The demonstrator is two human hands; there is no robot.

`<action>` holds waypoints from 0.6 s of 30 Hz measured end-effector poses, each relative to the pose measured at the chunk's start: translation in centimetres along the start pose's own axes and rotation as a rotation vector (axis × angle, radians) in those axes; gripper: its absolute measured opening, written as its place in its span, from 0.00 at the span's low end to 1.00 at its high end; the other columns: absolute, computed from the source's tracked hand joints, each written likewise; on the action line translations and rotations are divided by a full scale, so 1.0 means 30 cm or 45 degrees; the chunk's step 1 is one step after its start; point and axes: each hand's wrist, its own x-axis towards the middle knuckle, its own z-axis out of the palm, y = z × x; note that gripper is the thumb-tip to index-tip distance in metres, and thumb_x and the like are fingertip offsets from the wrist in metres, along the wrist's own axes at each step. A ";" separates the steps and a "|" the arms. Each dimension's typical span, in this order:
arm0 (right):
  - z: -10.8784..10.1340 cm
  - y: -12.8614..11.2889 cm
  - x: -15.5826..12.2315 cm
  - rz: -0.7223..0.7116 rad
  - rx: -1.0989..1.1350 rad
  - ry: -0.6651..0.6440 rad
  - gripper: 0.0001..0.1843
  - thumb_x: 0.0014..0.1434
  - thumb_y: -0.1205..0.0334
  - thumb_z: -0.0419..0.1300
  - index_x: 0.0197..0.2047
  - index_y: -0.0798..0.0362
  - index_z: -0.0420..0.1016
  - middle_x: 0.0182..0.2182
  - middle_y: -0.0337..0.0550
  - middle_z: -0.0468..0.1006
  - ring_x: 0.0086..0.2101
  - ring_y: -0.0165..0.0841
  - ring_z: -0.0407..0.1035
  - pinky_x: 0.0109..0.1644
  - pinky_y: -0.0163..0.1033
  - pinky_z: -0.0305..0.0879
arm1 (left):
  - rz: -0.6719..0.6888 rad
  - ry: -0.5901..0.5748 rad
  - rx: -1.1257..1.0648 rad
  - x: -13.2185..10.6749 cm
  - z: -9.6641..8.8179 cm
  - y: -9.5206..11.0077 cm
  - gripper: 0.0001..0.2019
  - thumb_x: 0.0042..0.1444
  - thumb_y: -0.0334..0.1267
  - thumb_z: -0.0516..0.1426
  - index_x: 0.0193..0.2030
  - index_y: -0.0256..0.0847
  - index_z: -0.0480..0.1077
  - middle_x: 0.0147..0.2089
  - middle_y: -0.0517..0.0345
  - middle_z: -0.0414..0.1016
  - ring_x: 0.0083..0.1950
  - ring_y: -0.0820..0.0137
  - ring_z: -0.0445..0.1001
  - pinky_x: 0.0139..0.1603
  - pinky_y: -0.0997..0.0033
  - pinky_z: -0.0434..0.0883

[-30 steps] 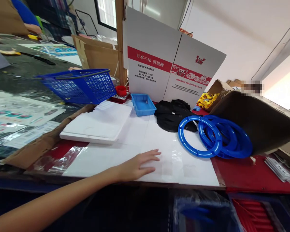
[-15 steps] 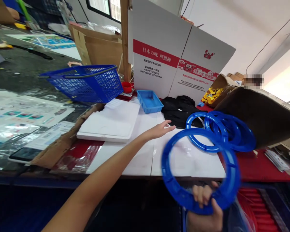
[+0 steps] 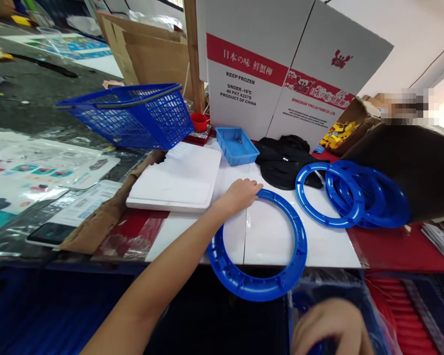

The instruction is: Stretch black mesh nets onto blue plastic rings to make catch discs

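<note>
My left hand (image 3: pixel 243 193) is closed on the far rim of a blue plastic ring (image 3: pixel 263 289). The ring's ribbed side faces up, and its near edge overhangs the front of the white worktop (image 3: pixel 257 231). Low on the right, my right hand (image 3: pixel 331 325) is smeared by motion, with its fingers pointing down. It is over an open plastic-lined bin (image 3: pixel 331 286) in which blue pieces show, and whether it touches one is hidden. To the right on the table, several more blue rings (image 3: pixel 387 197) lie overlapping, one of them (image 3: pixel 331 223) leaning out to the left.
Behind are a black cloth (image 3: pixel 286 160), a shallow blue tray (image 3: pixel 239 148) and a white foam slab (image 3: pixel 177 182). A blue basket (image 3: pixel 133 116) sits at left near a phone (image 3: pixel 50 233). A printed white carton (image 3: pixel 251 69) stands at the back; a dark box (image 3: pixel 414 162) is at right.
The blue ring has passed from my right hand to my left and moved left, over the worktop's edge. My right hand has let go and dropped toward the bin. The view has tilted down slightly.
</note>
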 end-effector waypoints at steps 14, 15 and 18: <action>-0.993 -0.252 0.594 -0.007 -1.756 1.560 0.16 0.70 0.64 0.57 0.54 0.53 0.84 0.61 0.61 0.80 0.60 0.54 0.69 0.69 0.63 0.55 | -0.137 0.019 -0.062 -0.025 0.020 -0.063 0.16 0.74 0.35 0.55 0.66 0.42 0.71 0.60 0.45 0.78 0.60 0.55 0.77 0.55 0.59 0.76; -0.997 -0.236 0.596 0.010 -1.779 1.575 0.16 0.71 0.65 0.56 0.52 0.53 0.84 0.58 0.61 0.82 0.59 0.54 0.69 0.69 0.62 0.54 | -0.142 0.008 -0.048 -0.022 0.018 -0.064 0.17 0.75 0.35 0.54 0.66 0.42 0.70 0.61 0.44 0.77 0.60 0.55 0.77 0.55 0.59 0.76; -1.001 -0.217 0.574 0.039 -1.833 1.597 0.15 0.73 0.64 0.55 0.50 0.52 0.84 0.52 0.57 0.84 0.55 0.50 0.70 0.67 0.58 0.53 | -0.161 -0.011 -0.019 -0.012 0.019 -0.061 0.18 0.75 0.35 0.53 0.68 0.42 0.69 0.63 0.44 0.76 0.61 0.54 0.77 0.55 0.58 0.76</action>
